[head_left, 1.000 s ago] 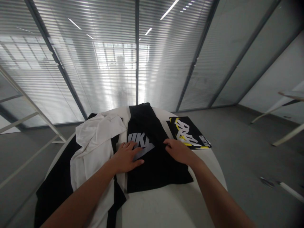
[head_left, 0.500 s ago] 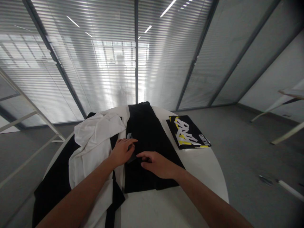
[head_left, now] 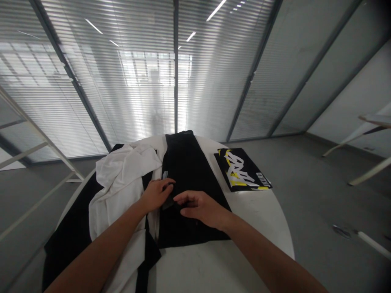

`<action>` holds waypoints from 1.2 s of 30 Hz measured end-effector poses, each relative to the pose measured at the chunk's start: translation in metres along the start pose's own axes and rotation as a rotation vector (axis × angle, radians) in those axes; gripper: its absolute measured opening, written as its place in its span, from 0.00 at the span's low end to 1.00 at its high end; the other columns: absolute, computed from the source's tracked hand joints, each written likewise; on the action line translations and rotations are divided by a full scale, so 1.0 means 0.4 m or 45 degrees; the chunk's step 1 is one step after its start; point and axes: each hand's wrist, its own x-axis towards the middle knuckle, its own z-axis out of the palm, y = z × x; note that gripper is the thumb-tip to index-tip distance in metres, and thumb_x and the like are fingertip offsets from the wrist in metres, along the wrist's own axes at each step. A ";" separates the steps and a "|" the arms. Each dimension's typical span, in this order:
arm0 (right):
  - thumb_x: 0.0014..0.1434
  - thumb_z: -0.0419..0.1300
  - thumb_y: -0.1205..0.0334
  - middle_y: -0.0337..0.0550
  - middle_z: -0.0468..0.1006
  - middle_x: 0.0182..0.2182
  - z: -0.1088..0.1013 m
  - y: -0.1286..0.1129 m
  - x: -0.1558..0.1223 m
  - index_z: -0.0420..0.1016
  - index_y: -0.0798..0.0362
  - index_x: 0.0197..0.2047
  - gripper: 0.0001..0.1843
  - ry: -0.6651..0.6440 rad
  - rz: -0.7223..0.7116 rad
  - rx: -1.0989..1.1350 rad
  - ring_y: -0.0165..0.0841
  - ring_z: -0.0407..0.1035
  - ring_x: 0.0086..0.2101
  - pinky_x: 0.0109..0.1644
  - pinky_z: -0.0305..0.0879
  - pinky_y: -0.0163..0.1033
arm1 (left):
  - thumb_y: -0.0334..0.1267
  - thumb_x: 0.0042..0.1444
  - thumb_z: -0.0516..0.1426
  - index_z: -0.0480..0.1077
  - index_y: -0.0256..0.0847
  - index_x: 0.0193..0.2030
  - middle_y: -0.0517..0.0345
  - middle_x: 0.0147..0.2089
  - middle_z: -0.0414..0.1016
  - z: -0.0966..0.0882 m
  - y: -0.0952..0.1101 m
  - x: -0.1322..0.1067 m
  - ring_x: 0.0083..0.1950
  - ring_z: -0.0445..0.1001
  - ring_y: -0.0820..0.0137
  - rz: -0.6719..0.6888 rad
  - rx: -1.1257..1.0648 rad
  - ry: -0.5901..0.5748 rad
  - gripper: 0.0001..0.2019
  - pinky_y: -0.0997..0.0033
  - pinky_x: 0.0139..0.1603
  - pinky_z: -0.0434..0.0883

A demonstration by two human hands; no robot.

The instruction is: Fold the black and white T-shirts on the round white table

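A black garment [head_left: 191,167] lies lengthwise on the round white table [head_left: 253,228], folded into a narrow strip. My left hand [head_left: 156,194] rests on its left edge, thumb and fingers closed around the fabric. Just to the right, my right hand [head_left: 200,207] pinches the edge of the flap laid across the garment's middle. The two hands almost touch. Only a sliver of the garment's pale print shows by my left thumb.
A crumpled white garment [head_left: 122,179] lies over more black cloth [head_left: 71,232] on the table's left. A folded black shirt with a yellow and white print [head_left: 242,171] sits at the right. A white ladder frame [head_left: 36,150] stands left; glass walls with blinds behind.
My right hand has carried the garment's right side over to the left, covering the pale print. My left hand slid from flat on the print to the left edge.
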 end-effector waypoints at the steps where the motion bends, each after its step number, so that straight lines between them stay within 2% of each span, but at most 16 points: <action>1: 0.50 0.67 0.63 0.43 0.75 0.44 0.005 0.005 0.001 0.76 0.52 0.50 0.21 -0.030 0.022 0.039 0.30 0.70 0.39 0.39 0.68 0.35 | 0.42 0.63 0.48 0.75 0.46 0.49 0.60 0.42 0.80 0.000 -0.004 0.002 0.45 0.76 0.66 -0.003 -0.022 -0.010 0.16 0.65 0.54 0.67; 3: 0.50 0.68 0.60 0.42 0.75 0.39 0.013 0.016 0.001 0.75 0.52 0.50 0.23 -0.106 0.067 0.072 0.28 0.69 0.33 0.31 0.65 0.32 | 0.41 0.61 0.49 0.76 0.45 0.44 0.60 0.43 0.80 0.000 -0.010 0.004 0.45 0.76 0.67 -0.008 -0.045 -0.024 0.15 0.67 0.53 0.68; 5: 0.51 0.68 0.59 0.37 0.74 0.32 0.019 0.024 -0.001 0.75 0.51 0.52 0.24 -0.203 0.087 0.023 0.26 0.65 0.27 0.28 0.62 0.31 | 0.38 0.58 0.51 0.76 0.46 0.42 0.61 0.43 0.80 0.000 -0.014 0.006 0.45 0.76 0.67 -0.018 -0.046 -0.024 0.13 0.68 0.53 0.68; 7: 0.52 0.67 0.59 0.34 0.71 0.28 0.021 0.025 -0.007 0.74 0.50 0.54 0.25 -0.318 0.069 -0.084 0.23 0.62 0.25 0.29 0.61 0.30 | 0.36 0.56 0.51 0.76 0.47 0.42 0.62 0.43 0.80 -0.002 -0.015 0.005 0.46 0.76 0.67 -0.021 -0.020 -0.017 0.13 0.67 0.53 0.68; 9: 0.53 0.66 0.60 0.34 0.72 0.29 0.022 0.017 -0.014 0.73 0.48 0.57 0.26 -0.422 0.038 -0.203 0.23 0.62 0.25 0.30 0.60 0.30 | 0.34 0.53 0.52 0.76 0.47 0.41 0.62 0.42 0.79 -0.004 -0.014 0.004 0.47 0.75 0.65 -0.021 0.034 -0.021 0.13 0.64 0.54 0.68; 12: 0.57 0.64 0.60 0.37 0.75 0.32 0.024 -0.004 -0.024 0.75 0.49 0.55 0.21 -0.507 -0.009 -0.351 0.24 0.66 0.28 0.33 0.63 0.30 | 0.33 0.51 0.53 0.76 0.47 0.40 0.62 0.40 0.79 -0.006 -0.011 0.003 0.47 0.74 0.64 -0.034 0.096 -0.027 0.13 0.61 0.54 0.68; 15: 0.60 0.59 0.62 0.41 0.78 0.39 0.017 -0.015 -0.023 0.77 0.50 0.51 0.15 -0.358 -0.115 -0.530 0.28 0.70 0.33 0.39 0.66 0.33 | 0.32 0.50 0.53 0.75 0.47 0.40 0.61 0.39 0.78 -0.006 -0.009 0.003 0.46 0.74 0.65 -0.068 0.111 -0.010 0.13 0.62 0.52 0.68; 18: 0.62 0.54 0.65 0.44 0.78 0.45 -0.006 -0.009 -0.011 0.76 0.51 0.50 0.15 -0.036 -0.262 -0.880 0.32 0.70 0.42 0.49 0.66 0.39 | 0.33 0.51 0.53 0.74 0.46 0.40 0.59 0.41 0.78 -0.006 -0.005 0.001 0.47 0.73 0.63 -0.093 0.159 0.019 0.12 0.61 0.52 0.67; 21: 0.63 0.54 0.63 0.47 0.74 0.52 -0.042 0.005 -0.003 0.71 0.50 0.56 0.19 0.229 -0.292 -1.297 0.39 0.65 0.52 0.58 0.59 0.47 | 0.35 0.52 0.53 0.74 0.46 0.41 0.57 0.42 0.78 -0.008 0.000 -0.001 0.49 0.72 0.60 -0.107 0.258 0.053 0.12 0.58 0.52 0.65; 23: 0.65 0.53 0.58 0.49 0.69 0.58 -0.067 0.015 -0.001 0.65 0.49 0.62 0.23 0.316 -0.241 -1.474 0.42 0.59 0.58 0.62 0.55 0.51 | 0.35 0.52 0.53 0.73 0.46 0.44 0.55 0.41 0.78 -0.008 0.001 -0.004 0.48 0.72 0.59 -0.117 0.335 0.044 0.13 0.57 0.51 0.65; 26: 0.67 0.50 0.50 0.50 0.55 0.67 -0.097 0.036 0.000 0.56 0.47 0.69 0.29 0.319 -0.144 -1.601 0.45 0.46 0.66 0.66 0.45 0.56 | 0.34 0.51 0.53 0.71 0.45 0.46 0.53 0.40 0.77 -0.005 0.000 -0.008 0.48 0.72 0.56 -0.111 0.482 0.010 0.15 0.55 0.50 0.64; 28: 0.67 0.47 0.45 0.49 0.46 0.70 -0.111 0.054 0.003 0.50 0.45 0.71 0.32 0.248 -0.063 -1.624 0.47 0.38 0.68 0.67 0.41 0.59 | 0.33 0.49 0.53 0.71 0.44 0.44 0.51 0.41 0.76 -0.002 0.000 -0.010 0.48 0.71 0.55 -0.102 0.566 0.011 0.14 0.54 0.49 0.64; 30: 0.67 0.44 0.42 0.50 0.41 0.71 -0.122 0.072 0.007 0.46 0.44 0.72 0.34 0.149 0.024 -1.619 0.48 0.35 0.68 0.67 0.38 0.61 | 0.33 0.50 0.53 0.70 0.43 0.41 0.50 0.42 0.74 -0.002 0.002 -0.011 0.48 0.70 0.55 -0.100 0.609 0.026 0.11 0.54 0.49 0.64; 33: 0.66 0.44 0.39 0.51 0.40 0.71 -0.132 0.084 0.009 0.46 0.44 0.72 0.36 0.058 0.104 -1.603 0.50 0.35 0.68 0.67 0.37 0.61 | 0.34 0.51 0.53 0.70 0.42 0.35 0.49 0.45 0.71 -0.004 0.007 -0.011 0.50 0.68 0.56 -0.069 0.594 0.037 0.06 0.55 0.49 0.65; 36: 0.64 0.48 0.39 0.50 0.43 0.71 -0.137 0.073 0.001 0.49 0.43 0.71 0.37 0.043 0.094 -1.589 0.51 0.39 0.68 0.66 0.40 0.60 | 0.33 0.50 0.54 0.69 0.41 0.33 0.49 0.54 0.69 -0.006 0.010 -0.014 0.58 0.64 0.56 0.058 0.516 0.023 0.04 0.55 0.55 0.63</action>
